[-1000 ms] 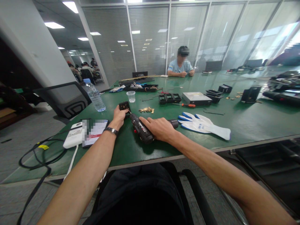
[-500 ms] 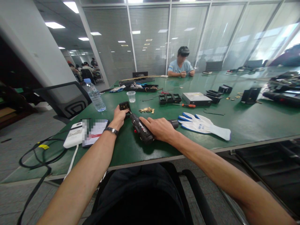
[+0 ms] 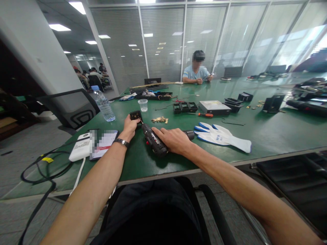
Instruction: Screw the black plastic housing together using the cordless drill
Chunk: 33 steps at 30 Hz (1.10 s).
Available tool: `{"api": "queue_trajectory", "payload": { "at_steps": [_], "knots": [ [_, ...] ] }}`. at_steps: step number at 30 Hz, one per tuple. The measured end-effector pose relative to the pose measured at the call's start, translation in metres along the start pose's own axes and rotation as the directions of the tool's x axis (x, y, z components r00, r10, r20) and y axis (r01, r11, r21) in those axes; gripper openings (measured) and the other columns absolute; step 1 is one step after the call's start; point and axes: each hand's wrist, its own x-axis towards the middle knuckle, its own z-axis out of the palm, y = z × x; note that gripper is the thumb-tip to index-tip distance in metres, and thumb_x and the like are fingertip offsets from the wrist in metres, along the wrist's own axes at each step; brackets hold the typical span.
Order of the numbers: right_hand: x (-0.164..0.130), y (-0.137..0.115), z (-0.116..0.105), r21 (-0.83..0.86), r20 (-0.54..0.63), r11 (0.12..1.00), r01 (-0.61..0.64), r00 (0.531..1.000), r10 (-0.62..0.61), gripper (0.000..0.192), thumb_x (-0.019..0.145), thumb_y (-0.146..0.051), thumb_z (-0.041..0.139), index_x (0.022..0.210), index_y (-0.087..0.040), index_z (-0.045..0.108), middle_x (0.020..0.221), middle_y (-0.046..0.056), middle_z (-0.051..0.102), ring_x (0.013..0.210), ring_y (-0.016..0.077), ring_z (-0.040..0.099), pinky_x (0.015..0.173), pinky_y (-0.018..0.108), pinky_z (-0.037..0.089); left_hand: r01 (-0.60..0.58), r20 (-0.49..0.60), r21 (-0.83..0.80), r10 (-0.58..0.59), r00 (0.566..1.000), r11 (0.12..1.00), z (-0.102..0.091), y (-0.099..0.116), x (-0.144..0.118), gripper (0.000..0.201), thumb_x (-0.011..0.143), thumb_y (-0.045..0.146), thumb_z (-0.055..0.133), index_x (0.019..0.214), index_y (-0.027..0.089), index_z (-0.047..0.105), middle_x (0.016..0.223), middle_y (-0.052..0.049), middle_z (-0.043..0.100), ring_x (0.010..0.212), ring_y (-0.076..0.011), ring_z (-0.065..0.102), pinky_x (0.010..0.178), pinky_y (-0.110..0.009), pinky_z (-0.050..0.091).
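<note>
Almost nothing has moved since the earlier pictures: both arms stay as they were, and only the co-worker (image 3: 197,70) at the far end, at 12 o'clock, has raised a hand a little.

The left hand (image 3: 131,126) is curled shut on a small black block (image 3: 135,116), pinning it to the green table (image 3: 268,132). The right hand (image 3: 173,139) is wrapped round the grip of a black power screwdriver (image 3: 153,139) with red trim, fingers closed over it; the tool lies low and tilted, its thin metal bit touching the block at 11 o'clock from the hand.

A small heap of brass-coloured bits (image 3: 159,119) lies just beyond the tool, at 12 o'clock. White knit gloves (image 3: 222,136) with blue edging lie limp at 3 o'clock. At 9 o'clock rest a white power bank (image 3: 80,147) and a phone (image 3: 104,143). A clear ribbed water bottle (image 3: 103,104) and a plastic cup (image 3: 144,105) stand at 11 o'clock.
</note>
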Motion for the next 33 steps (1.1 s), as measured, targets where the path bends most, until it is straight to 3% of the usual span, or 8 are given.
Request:
{"api": "queue_trajectory", "payload": {
  "at_steps": [15,22,33],
  "knots": [
    [-0.0004,-0.0008,-0.0035,-0.007,0.045,1.000,-0.002,0.999,0.002,0.072,0.088,-0.026,0.048,0.147,-0.022,0.006,0.115,0.014,0.059,0.089,0.0265,0.065,0.070,0.035,0.046,0.004,-0.017,0.017,-0.004,1.000,1.000,0.0003,0.0044,-0.0031,0.036,0.055,0.013,0.067,0.090,0.018,0.063,0.086,-0.002,0.066,0.077,-0.0154,0.061,0.076,-0.031,0.049],
    [-0.0008,-0.0007,-0.0012,0.010,-0.005,1.000,0.007,1.000,-0.006,0.069,0.087,-0.026,0.048,0.146,-0.023,0.011,0.111,0.012,0.060,0.085,0.0270,0.066,0.066,0.034,0.046,0.002,-0.010,0.006,-0.002,1.000,1.000,0.0003,0.0011,-0.0007,0.036,0.055,0.014,0.068,0.090,0.018,0.062,0.086,-0.002,0.066,0.077,-0.0153,0.061,0.075,-0.030,0.049],
    [-0.0009,-0.0010,-0.0029,0.009,0.012,1.000,0.000,1.000,0.000,0.066,0.090,-0.026,0.045,0.146,-0.023,0.011,0.112,0.013,0.060,0.087,0.0259,0.065,0.068,0.034,0.046,0.002,-0.018,-0.004,-0.002,1.000,1.000,0.0013,0.0045,-0.0031,0.035,0.055,0.011,0.067,0.089,0.017,0.062,0.084,-0.002,0.066,0.075,-0.0145,0.061,0.075,-0.030,0.048]
  ]
}}
